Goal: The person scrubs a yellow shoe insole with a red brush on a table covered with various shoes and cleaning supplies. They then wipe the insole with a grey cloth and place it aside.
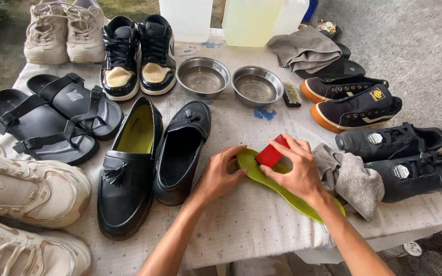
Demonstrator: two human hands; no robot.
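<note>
A lime-green insole lies flat on the cloth-covered table, near its front edge. My left hand presses the insole's near end with its fingertips. My right hand is shut on a small red block and holds it against the insole's top. Just left of my hands stand two black tasselled loafers; the left one shows a green insole inside, the right one looks dark inside.
A grey rag lies right of the insole. Two steel bowls and a small brush sit behind. Black sandals, beige sneakers, black sneakers and other shoes ring the table. Plastic jugs stand at the back.
</note>
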